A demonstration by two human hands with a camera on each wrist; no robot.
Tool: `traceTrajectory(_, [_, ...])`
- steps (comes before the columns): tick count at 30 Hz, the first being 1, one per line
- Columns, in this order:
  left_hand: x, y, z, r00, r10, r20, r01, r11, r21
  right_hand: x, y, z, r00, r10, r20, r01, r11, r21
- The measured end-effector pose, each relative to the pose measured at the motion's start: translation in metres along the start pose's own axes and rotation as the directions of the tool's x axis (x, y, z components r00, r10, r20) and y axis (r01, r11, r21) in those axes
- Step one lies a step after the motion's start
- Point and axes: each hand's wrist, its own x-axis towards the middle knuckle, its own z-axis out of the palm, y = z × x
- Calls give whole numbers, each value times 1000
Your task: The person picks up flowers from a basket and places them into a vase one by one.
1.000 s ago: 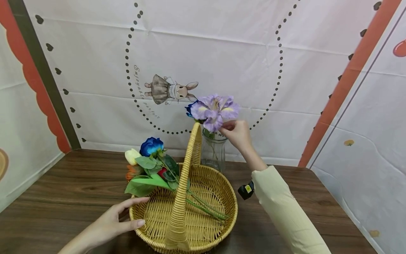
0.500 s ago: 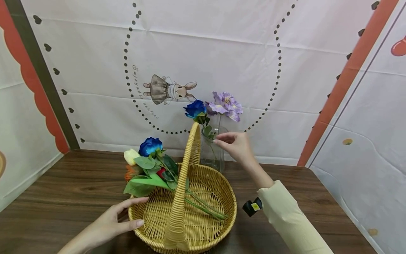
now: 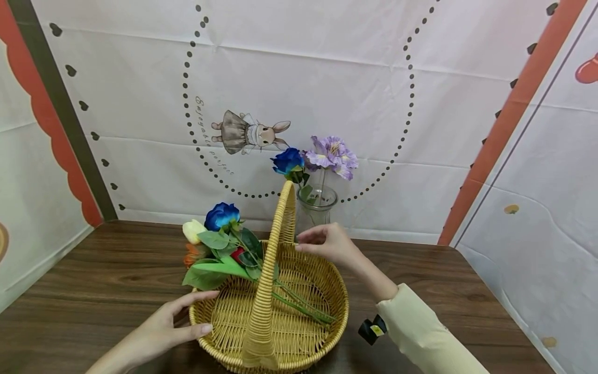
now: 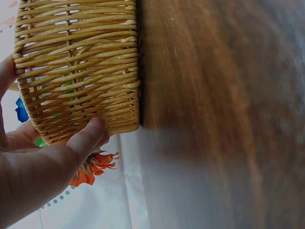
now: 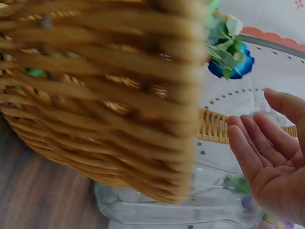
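My left hand [image 3: 161, 327] holds the left side of a round wicker basket [image 3: 343, 306]. In the left wrist view, a finger presses the basket's outer wall [image 4: 90, 62], with other digits at the rim. My right hand [image 3: 329, 241], holding nothing, is by the basket's far rim and handle base, in front of a clear glass vase [image 3: 322, 200]. Its fingers are loosely bent in the right wrist view. A purple iris [image 3: 333, 156] and a blue rose [image 3: 287, 161] stand in the vase.
Across the basket's left rim lie a blue rose [image 3: 222, 216], a white tulip [image 3: 193, 231], an orange flower [image 3: 191, 254] and a red bloom [image 3: 237, 254], stems inside. The tall handle [image 3: 271, 275] arches over the basket. A printed cloth [image 3: 355, 93] hangs behind the wooden table [image 3: 93, 275].
My right hand has let go of the purple iris, now standing in the vase, and has come down toward the basket's far rim. The left hand stays at the basket.
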Motion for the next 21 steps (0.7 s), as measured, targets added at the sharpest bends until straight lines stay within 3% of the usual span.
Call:
traceTrajectory(6, [0, 0, 0, 1000, 0, -7, 0, 1000, 6, -7, 8, 11, 990, -16, 138, 23, 999, -49])
traceTrajectory(13, [-1, 0, 0, 1000, 6, -10, -6, 1000, 6, -14, 12, 26, 953, -40, 299, 97, 980, -176])
traceTrajectory(21, [0, 0, 0, 1000, -2, -3, 2, 1000, -3, -17, 12, 34, 934, 3, 358, 65, 982, -176])
